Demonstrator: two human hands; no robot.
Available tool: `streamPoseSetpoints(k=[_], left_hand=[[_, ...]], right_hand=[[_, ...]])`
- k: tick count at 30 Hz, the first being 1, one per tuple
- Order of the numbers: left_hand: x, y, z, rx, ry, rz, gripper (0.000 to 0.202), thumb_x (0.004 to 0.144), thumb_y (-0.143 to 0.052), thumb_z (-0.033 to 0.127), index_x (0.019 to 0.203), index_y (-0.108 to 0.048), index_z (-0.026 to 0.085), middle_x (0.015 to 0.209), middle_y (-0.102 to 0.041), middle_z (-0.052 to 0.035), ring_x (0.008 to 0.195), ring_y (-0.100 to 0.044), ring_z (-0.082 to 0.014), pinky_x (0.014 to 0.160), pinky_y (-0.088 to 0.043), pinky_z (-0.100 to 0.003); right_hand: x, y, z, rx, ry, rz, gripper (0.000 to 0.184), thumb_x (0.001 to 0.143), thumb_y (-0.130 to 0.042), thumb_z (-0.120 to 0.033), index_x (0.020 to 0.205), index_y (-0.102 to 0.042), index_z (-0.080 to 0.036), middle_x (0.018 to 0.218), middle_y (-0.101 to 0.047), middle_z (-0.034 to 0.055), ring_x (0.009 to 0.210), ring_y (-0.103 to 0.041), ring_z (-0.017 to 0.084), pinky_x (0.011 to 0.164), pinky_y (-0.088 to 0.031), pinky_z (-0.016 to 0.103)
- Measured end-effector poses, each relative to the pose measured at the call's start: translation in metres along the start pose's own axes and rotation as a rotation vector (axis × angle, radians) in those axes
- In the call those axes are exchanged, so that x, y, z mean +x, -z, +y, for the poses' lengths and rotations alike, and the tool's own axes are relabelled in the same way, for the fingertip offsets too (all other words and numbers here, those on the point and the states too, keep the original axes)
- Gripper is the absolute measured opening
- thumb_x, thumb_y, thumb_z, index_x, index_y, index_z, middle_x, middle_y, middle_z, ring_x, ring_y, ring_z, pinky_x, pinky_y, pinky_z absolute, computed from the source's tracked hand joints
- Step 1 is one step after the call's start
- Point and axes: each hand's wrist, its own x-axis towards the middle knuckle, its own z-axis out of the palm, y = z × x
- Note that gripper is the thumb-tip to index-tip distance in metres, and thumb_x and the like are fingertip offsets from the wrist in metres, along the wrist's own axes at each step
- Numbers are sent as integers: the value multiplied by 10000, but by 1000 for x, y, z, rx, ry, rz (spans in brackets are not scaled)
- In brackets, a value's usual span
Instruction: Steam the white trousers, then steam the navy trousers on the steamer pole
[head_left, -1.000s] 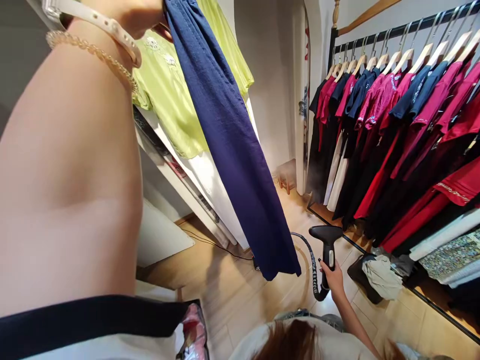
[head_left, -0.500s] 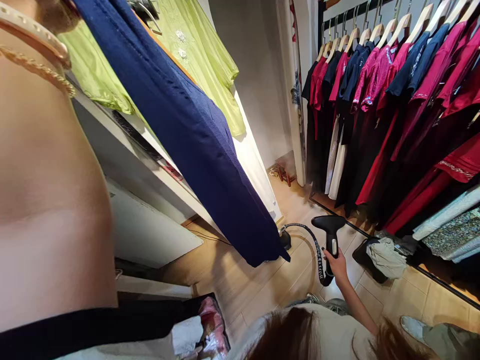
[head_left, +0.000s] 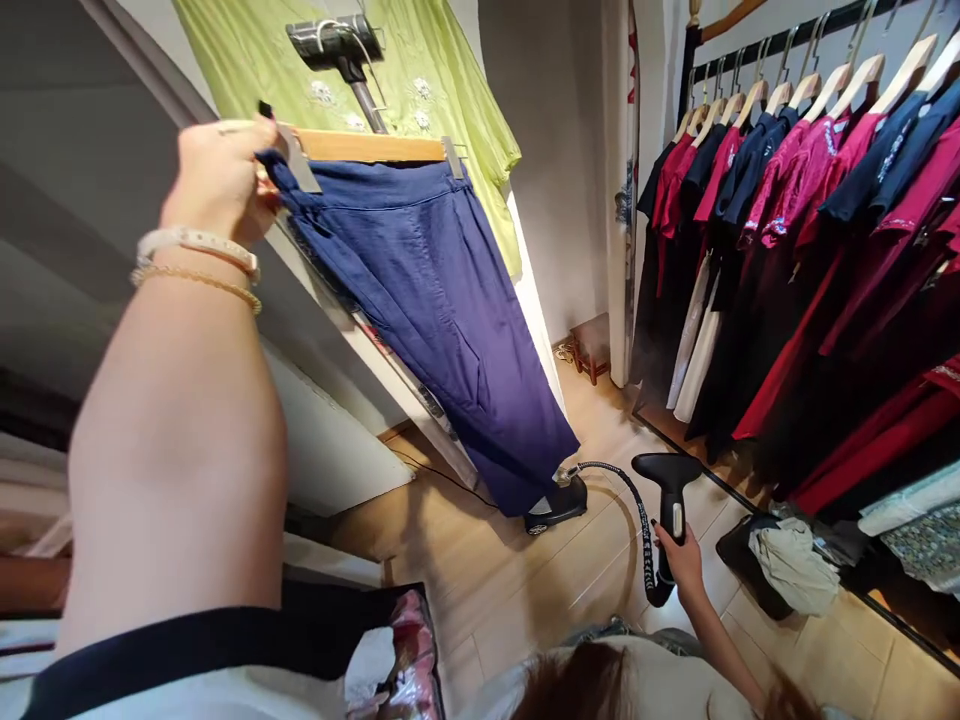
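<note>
Navy trousers (head_left: 442, 290) hang by their waistband from a wooden clip hanger (head_left: 367, 147). My left hand (head_left: 217, 180), fingers closed, grips the trousers at the left end of the waistband, beside the hanger's metal clip. Held low over the floor, a black handheld steamer head (head_left: 667, 475) points its wide nozzle upward in my right hand (head_left: 682, 560), which is wrapped round the handle. A ribbed hose (head_left: 626, 490) curves from it to the black steamer base (head_left: 559, 508) on the floor, partly covered by the trouser legs. Behind the trousers hangs a lime-green top (head_left: 480, 130).
A rack of red and dark garments (head_left: 810, 200) lines the right side. Below it sits a dark box with pale cloth (head_left: 795, 565). A small wooden stool (head_left: 590, 345) stands at the back. Plastic-wrapped pink goods (head_left: 412, 650) lie at the bottom left.
My left hand has come down into view, and the trousers have swung round to show their waistband and hanger. The steamer head stays nearly where it was. My view has shifted slightly left.
</note>
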Motion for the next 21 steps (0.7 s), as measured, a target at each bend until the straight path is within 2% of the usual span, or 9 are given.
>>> streamPoseSetpoints(k=[2,3,6,8,13,16,18,21], left_hand=[[-18,-10,9,51,164,101,511,973,-576,192,1260,-434,-206,1296,-612,-300,1284,-540,-462,981,-269,-833],[-24,-16,15,106,193,153,503,969,-580,186,1236,-449,-220,1316,-595,-314,1276,-558,-445,1005,-321,-801],[-29,-30,29,303,190,260,499,887,-667,203,1069,-528,-240,1226,-664,-240,1231,-621,-352,1063,-449,-624],[-27,-34,29,383,178,320,511,834,-724,242,977,-556,-219,1160,-695,-197,1199,-643,-308,1067,-468,-572],[-16,-33,7,327,168,445,464,726,-837,149,970,-566,-138,1168,-701,-187,1153,-640,-281,1131,-395,-662],[-12,-33,-8,250,80,454,526,756,-826,106,1128,-523,-112,1201,-674,-146,1098,-634,-231,1124,-426,-636],[-8,-32,-20,268,46,458,554,787,-756,7,1250,-465,-87,1252,-620,-121,1135,-607,-208,1119,-445,-592],[3,-29,-51,246,-26,479,643,737,-702,-125,1308,-412,-74,1236,-564,-103,1137,-587,-192,1159,-396,-587]], right_hand=[[2,-3,-4,-28,13,-9,566,556,-760,-617,897,-640,-181,665,-687,10,655,-655,238,621,-485,323],[4,-5,-5,-43,12,-16,571,553,-756,-622,899,-638,-183,664,-688,11,659,-658,243,628,-487,329],[9,-7,-7,-75,-3,-51,576,557,-746,-632,907,-627,-190,678,-701,26,674,-670,263,635,-492,346],[12,-7,-9,-78,-11,-52,577,554,-751,-627,915,-625,-195,708,-717,43,693,-677,279,628,-493,355],[20,-6,-26,-55,-30,6,554,547,-761,-613,885,-610,-202,683,-710,54,680,-672,286,602,-492,354],[25,-7,-37,-47,-26,35,558,559,-758,-619,888,-605,-195,671,-707,45,658,-665,262,596,-491,333],[27,-9,-41,-41,-18,41,578,562,-759,-629,902,-607,-187,668,-706,43,637,-658,249,583,-486,323],[27,-16,-46,-34,-7,50,591,555,-766,-626,908,-612,-179,662,-701,40,630,-657,243,574,-482,317]])
